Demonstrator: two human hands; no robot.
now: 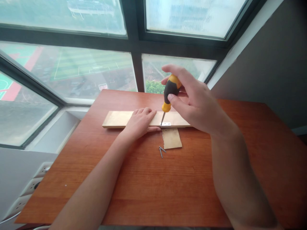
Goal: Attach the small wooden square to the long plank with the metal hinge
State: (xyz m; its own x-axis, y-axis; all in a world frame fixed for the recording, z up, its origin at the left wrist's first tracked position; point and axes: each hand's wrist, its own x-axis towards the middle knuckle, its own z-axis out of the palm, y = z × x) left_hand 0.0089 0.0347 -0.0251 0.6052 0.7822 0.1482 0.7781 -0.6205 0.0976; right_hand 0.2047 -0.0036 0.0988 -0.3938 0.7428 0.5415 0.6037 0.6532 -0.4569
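Note:
A long pale wooden board point(117, 118) lies crosswise on the table, with a small metal hinge plate point(167, 124) at its front edge. My left hand point(141, 119) grips the board just left of the plate, its fingers on top and its thumb along the front edge. In my right hand point(192, 99) is a yellow and black screwdriver point(171, 91), held tilted by its handle. The shaft runs down to the plate's left end; whether a screw sits under the tip is too small to tell. My right hand and wrist hide the board's right end.
A thin square wooden piece point(172, 138) lies in front of the board. Small loose grey screws point(161, 151) rest close to its lower left corner. The brown table point(153, 188) stands against framed windows point(136, 48). Power sockets point(31, 186) are on the wall at lower left.

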